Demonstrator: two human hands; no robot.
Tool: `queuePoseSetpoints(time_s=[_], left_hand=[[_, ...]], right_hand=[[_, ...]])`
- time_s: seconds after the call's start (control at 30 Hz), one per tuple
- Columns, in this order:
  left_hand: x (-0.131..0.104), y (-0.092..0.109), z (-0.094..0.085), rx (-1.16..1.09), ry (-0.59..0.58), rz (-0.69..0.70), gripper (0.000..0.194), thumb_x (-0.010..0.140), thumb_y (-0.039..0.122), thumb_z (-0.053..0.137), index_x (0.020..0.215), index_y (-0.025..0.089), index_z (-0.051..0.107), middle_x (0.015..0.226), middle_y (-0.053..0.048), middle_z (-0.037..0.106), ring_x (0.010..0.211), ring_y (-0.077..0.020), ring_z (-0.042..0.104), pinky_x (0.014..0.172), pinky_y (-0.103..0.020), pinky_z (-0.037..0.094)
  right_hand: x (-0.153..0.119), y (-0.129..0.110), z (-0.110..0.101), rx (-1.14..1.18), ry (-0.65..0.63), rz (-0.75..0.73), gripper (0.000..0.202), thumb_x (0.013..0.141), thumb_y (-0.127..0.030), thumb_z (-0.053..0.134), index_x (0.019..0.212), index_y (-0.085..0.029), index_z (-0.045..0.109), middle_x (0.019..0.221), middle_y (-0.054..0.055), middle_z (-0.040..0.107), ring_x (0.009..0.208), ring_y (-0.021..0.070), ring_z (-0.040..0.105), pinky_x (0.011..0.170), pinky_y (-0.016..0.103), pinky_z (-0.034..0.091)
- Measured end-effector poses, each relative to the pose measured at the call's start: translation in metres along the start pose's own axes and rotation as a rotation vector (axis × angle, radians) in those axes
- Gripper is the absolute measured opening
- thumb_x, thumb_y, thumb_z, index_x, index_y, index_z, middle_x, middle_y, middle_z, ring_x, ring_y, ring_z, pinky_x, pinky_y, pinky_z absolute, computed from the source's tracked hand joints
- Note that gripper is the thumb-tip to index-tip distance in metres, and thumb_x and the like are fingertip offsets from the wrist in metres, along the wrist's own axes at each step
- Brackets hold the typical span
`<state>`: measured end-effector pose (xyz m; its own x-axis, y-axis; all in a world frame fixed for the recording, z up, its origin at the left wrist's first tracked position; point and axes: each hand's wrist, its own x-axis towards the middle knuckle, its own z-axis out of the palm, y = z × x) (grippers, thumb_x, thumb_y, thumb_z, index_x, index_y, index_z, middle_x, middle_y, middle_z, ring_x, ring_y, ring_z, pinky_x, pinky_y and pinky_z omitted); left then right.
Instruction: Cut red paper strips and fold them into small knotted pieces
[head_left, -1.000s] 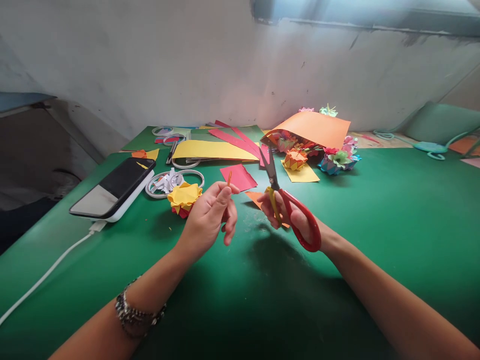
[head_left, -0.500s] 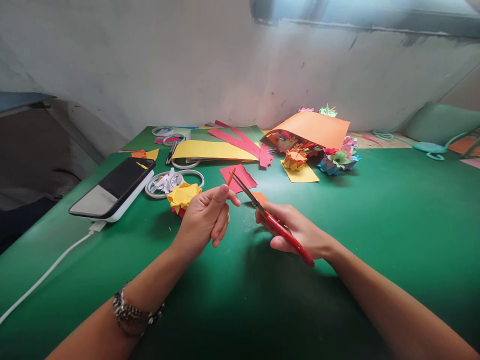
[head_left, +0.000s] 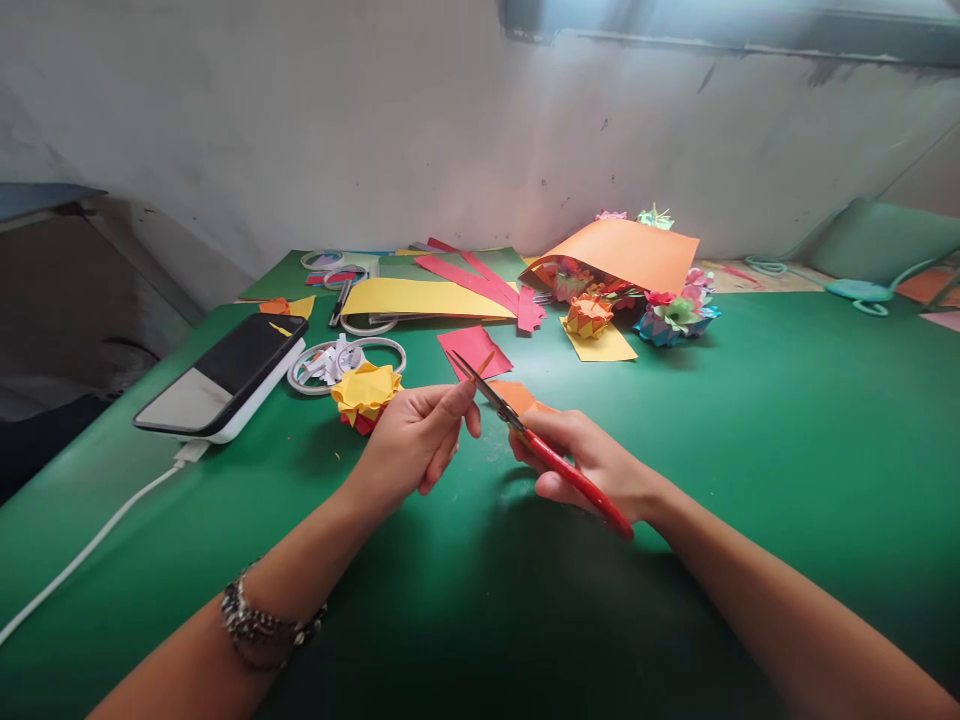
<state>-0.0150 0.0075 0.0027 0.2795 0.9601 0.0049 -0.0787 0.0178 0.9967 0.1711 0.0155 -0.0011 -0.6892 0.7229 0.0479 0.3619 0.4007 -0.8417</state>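
Note:
Between thumb and finger, my left hand (head_left: 420, 430) pinches a thin orange paper piece (head_left: 487, 366) that points up. My right hand (head_left: 589, 460) is closed on the red-handled scissors (head_left: 574, 472), whose blades cross the orange piece just above my left fingertips. An orange sheet of paper (head_left: 520, 396) lies on the table behind the scissors. Beyond the blades is a red paper square (head_left: 476, 352). A yellow and red paper flower (head_left: 366, 395) sits just left of my left hand.
A phone-like device (head_left: 225, 380) with a white cable lies at the left. Tape rolls (head_left: 379, 344) and paper strips (head_left: 435, 299) are at the back. Paper flowers (head_left: 679, 318) and a curved orange sheet (head_left: 622, 255) stand at the back right of the green table (head_left: 787, 450).
The orange piece has tilted to the right, and the scissor blades have moved across it. More of the orange sheet behind the scissors shows.

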Motion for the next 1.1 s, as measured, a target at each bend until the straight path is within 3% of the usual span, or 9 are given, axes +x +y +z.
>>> queuePoseSetpoints(time_s=[0.47,0.6,0.7,0.77,0.87,0.97,1.1], left_hand=[[0.003,0.002,-0.005,-0.023,-0.058,-0.052,0.040,0.074,0.051,0.052,0.054,0.017,0.049,0.023,0.009,0.034,0.022,-0.0025,0.024,0.034,-0.020,0.020],[0.003,0.001,-0.005,-0.073,-0.091,-0.050,0.040,0.075,0.052,0.051,0.054,0.017,0.048,0.024,0.009,0.032,0.022,-0.0026,0.023,0.033,-0.019,0.019],[0.004,-0.001,-0.004,-0.120,-0.085,-0.046,0.044,0.075,0.055,0.049,0.052,0.019,0.037,0.027,0.010,0.029,0.025,-0.0026,0.022,0.032,-0.018,0.017],[0.005,-0.002,-0.003,-0.130,-0.066,-0.056,0.046,0.075,0.056,0.047,0.052,0.019,0.030,0.029,0.009,0.028,0.027,-0.0027,0.022,0.032,-0.017,0.015],[0.005,-0.003,-0.001,-0.120,-0.052,-0.080,0.047,0.077,0.056,0.042,0.052,0.020,0.026,0.031,0.009,0.026,0.028,-0.0028,0.020,0.032,-0.017,0.014],[0.005,-0.003,-0.001,-0.118,-0.051,-0.085,0.045,0.078,0.055,0.035,0.052,0.020,0.024,0.034,0.010,0.023,0.028,-0.0028,0.017,0.031,-0.018,0.012],[0.004,-0.002,-0.002,-0.107,-0.124,-0.070,0.038,0.077,0.051,0.023,0.054,0.021,0.024,0.038,0.010,0.019,0.028,-0.0037,0.018,0.032,-0.019,0.013]], right_hand=[[0.000,-0.002,0.001,-0.039,0.076,0.042,0.044,0.073,-0.056,0.048,0.056,-0.019,0.032,0.050,-0.006,0.026,0.046,0.0062,0.021,0.042,0.022,0.019],[0.001,-0.004,-0.002,0.029,0.191,0.092,0.043,0.073,-0.056,0.046,0.055,-0.020,0.031,0.048,-0.007,0.024,0.043,0.0058,0.023,0.041,0.022,0.019],[0.002,0.000,-0.013,0.007,0.319,0.160,0.040,0.076,-0.056,0.042,0.059,-0.020,0.034,0.050,-0.006,0.030,0.044,0.0067,0.027,0.043,0.022,0.023],[0.003,0.006,-0.024,-0.146,0.425,0.222,0.038,0.076,-0.053,0.041,0.059,-0.020,0.033,0.051,-0.005,0.032,0.046,0.0077,0.029,0.044,0.023,0.023],[0.002,0.018,-0.042,-0.574,0.519,0.414,0.036,0.076,-0.045,0.045,0.055,-0.020,0.030,0.051,-0.003,0.036,0.047,0.0091,0.030,0.045,0.024,0.020],[0.001,0.026,-0.054,-0.845,0.419,0.605,0.036,0.077,-0.048,0.041,0.055,-0.020,0.035,0.053,0.000,0.044,0.046,0.0113,0.034,0.044,0.025,0.018],[0.000,0.024,-0.056,-1.002,0.315,0.744,0.032,0.080,-0.043,0.039,0.064,-0.019,0.052,0.069,0.006,0.057,0.059,0.0169,0.049,0.044,0.025,0.022]])
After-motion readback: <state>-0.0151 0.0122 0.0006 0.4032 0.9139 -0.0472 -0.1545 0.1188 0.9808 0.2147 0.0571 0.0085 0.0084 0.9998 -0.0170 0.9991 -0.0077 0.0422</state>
